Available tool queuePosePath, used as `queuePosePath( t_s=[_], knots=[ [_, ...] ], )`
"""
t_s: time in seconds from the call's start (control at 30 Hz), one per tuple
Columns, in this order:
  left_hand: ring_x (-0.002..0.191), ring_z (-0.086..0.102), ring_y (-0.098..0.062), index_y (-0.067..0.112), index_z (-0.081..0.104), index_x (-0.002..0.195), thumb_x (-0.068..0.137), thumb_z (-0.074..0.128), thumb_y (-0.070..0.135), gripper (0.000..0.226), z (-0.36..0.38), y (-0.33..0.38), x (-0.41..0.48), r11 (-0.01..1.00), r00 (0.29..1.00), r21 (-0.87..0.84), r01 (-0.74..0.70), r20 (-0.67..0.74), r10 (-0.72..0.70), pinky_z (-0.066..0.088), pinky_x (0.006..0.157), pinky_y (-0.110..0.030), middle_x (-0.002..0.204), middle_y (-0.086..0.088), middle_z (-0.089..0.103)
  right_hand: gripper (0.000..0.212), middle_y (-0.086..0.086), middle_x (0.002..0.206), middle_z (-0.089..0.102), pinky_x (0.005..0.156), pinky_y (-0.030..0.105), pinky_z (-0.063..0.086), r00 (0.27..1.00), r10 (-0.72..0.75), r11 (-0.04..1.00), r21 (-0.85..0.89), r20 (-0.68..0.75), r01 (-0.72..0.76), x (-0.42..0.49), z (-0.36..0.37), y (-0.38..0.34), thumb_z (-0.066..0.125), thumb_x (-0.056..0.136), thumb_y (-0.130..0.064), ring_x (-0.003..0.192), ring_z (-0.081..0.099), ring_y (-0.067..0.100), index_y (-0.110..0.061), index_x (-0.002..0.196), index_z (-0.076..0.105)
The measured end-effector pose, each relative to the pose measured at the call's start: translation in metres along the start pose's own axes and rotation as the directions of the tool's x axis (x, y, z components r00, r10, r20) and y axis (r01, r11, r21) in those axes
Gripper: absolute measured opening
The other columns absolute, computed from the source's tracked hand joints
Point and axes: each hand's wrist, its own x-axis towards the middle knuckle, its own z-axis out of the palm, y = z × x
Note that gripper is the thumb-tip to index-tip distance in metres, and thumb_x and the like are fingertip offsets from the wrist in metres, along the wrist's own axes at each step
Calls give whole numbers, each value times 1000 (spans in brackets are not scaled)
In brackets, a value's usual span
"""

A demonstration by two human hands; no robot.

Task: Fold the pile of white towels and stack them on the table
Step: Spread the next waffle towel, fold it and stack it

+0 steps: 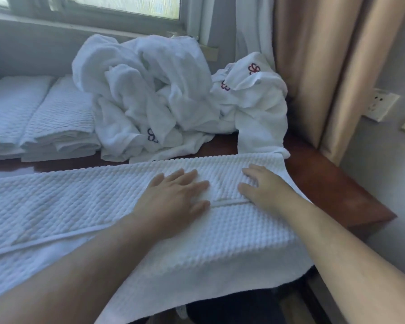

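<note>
Your left hand point(175, 195) and right hand point(262, 185) both lie flat, palms down, on the waffle-weave towel point(80, 206) spread across the near edge of the table point(325, 183). The fingers of each are spread open and grip nothing; they press the cloth. That placing reads as smoothing: the 2 hands sit either side of a hemmed edge that runs across the towel, so you seem to be flattening a fold you have laid over and pinning it so it does not slide. The near side of the towel hangs off the table toward you, which suggests another fold is needed before it can go on a stack

Behind your hands the unfolded pile point(150, 94) sits heaped against the wall under the window point(126, 5), with several pieces showing a small embroidered mark; 1 piece drapes down to touch the far right corner of your towel. To the left of the heap, 2 folded stacks point(45, 118) stand side by side, touching, so the work is part done, with a good deal of the heap left

The table is dark red-brown wood, glossy where bare. It is pushed into a corner: beige curtains point(325, 66) hang at the right, and a wall socket point(381, 106) is beyond them
</note>
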Motion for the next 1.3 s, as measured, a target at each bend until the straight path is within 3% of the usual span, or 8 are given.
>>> queuePosePath(
  t_s=[0.2,0.43,0.57,0.67,0.73,0.9,1.1,1.3],
  knots=[
    [110,48,-12,43,58,130,101,47,22,37,1,55,-17,993,982,52,-109,-149,116,35,84,-28,128,16,53,33,-1,136,57,101,18,25,954,-48,998,-52,-296,34,-70,-4,45,62,98,-26,131,44,23,-19,129,68],
    [115,54,-20,32,54,137,97,49,49,44,25,77,-75,937,939,152,-313,-98,330,47,94,-39,134,6,53,47,-10,128,42,97,25,34,765,216,968,236,-606,-87,-135,27,76,61,90,-16,120,44,10,-25,136,54],
    [128,45,-23,36,40,148,98,40,57,54,29,75,-82,931,941,179,-318,-58,333,41,105,-42,147,5,43,67,-3,129,52,85,31,40,736,580,711,658,-349,-248,-140,34,84,56,88,-19,109,53,17,-22,151,33],
    [132,41,-22,38,36,150,98,38,56,55,27,75,-83,931,942,175,-320,-49,333,38,108,-41,150,7,39,85,-3,134,54,98,43,47,797,597,531,790,-92,-307,-143,40,87,60,79,-31,120,53,21,-28,156,25],
    [131,42,-22,39,37,149,97,41,55,55,26,74,-84,932,940,160,-325,-54,337,39,107,-41,150,8,40,81,-7,126,63,94,41,50,810,585,494,811,-42,-315,-146,45,91,63,71,-40,115,59,18,-25,148,42],
    [135,38,-21,41,31,150,97,34,59,57,27,75,-85,939,946,146,-313,-37,321,34,112,-40,153,9,36,34,-9,100,78,76,30,50,898,441,504,827,3,-250,-156,45,91,63,73,-39,93,73,9,-22,99,78],
    [140,27,-10,41,35,143,86,19,83,73,23,78,-89,962,960,3,-272,-67,271,24,115,-31,152,19,34,41,6,106,77,73,35,60,948,305,333,943,-90,-17,-165,24,67,67,77,-22,98,75,25,-16,117,65],
    [145,25,-11,42,48,136,67,43,93,86,13,89,-93,959,962,-80,-272,-19,272,15,114,-27,154,20,34,66,15,117,70,73,37,59,947,277,147,981,-161,124,-154,0,30,80,71,-18,96,74,27,-20,129,49]
  ],
)
